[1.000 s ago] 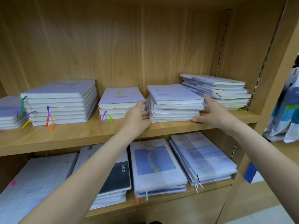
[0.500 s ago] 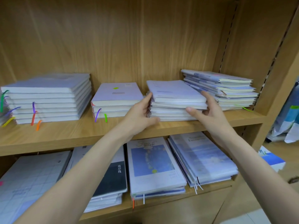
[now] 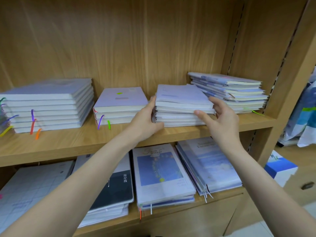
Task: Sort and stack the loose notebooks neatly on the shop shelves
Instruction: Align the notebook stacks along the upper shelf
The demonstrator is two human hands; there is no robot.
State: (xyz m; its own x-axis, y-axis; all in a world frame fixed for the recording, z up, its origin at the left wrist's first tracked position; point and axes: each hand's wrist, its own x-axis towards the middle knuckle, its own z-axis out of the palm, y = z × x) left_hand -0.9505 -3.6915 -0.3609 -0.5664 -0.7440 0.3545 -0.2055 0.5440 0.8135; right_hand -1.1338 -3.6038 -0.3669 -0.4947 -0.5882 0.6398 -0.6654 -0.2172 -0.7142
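A stack of several pale lilac notebooks (image 3: 179, 98) sits on the upper wooden shelf (image 3: 68, 144), right of centre. My left hand (image 3: 145, 122) presses flat against the stack's left side, its thumb at the bottom front corner. At the stack's right front corner is my right hand (image 3: 222, 120), thumb touching the front edges and fingers along the right side. The top notebooks lie slightly askew. A taller, uneven stack of blue-patterned notebooks (image 3: 239, 93) stands just to the right, close to my right fingers.
Further left on the same shelf are a short lilac stack (image 3: 119, 100) and a tall stack with coloured ribbons (image 3: 47, 100). The lower shelf holds a blue-cover pile (image 3: 160, 173), a sleeved pile (image 3: 208, 165), a dark notebook (image 3: 116, 189) and a grid notebook (image 3: 29, 190). A blue-white box (image 3: 280, 170) stands at the right.
My right hand came off the shelf board at the stack's right and rose to its front right corner. The left hand slid up along the left side. The view moved closer.
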